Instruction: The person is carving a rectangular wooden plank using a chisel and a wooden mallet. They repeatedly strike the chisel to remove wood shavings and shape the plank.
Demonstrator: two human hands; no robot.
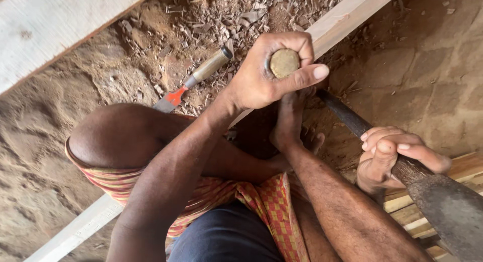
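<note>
left hand clenched in a fist at upper centre; right hand curled shut at right edge.

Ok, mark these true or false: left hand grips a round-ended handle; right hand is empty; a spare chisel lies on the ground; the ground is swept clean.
1. The left hand grips a round-ended wooden handle. True.
2. The right hand is empty. False: it holds a dark-handled tool.
3. A spare chisel lies on the ground. True.
4. The ground is swept clean. False: wood chips litter it.
</note>
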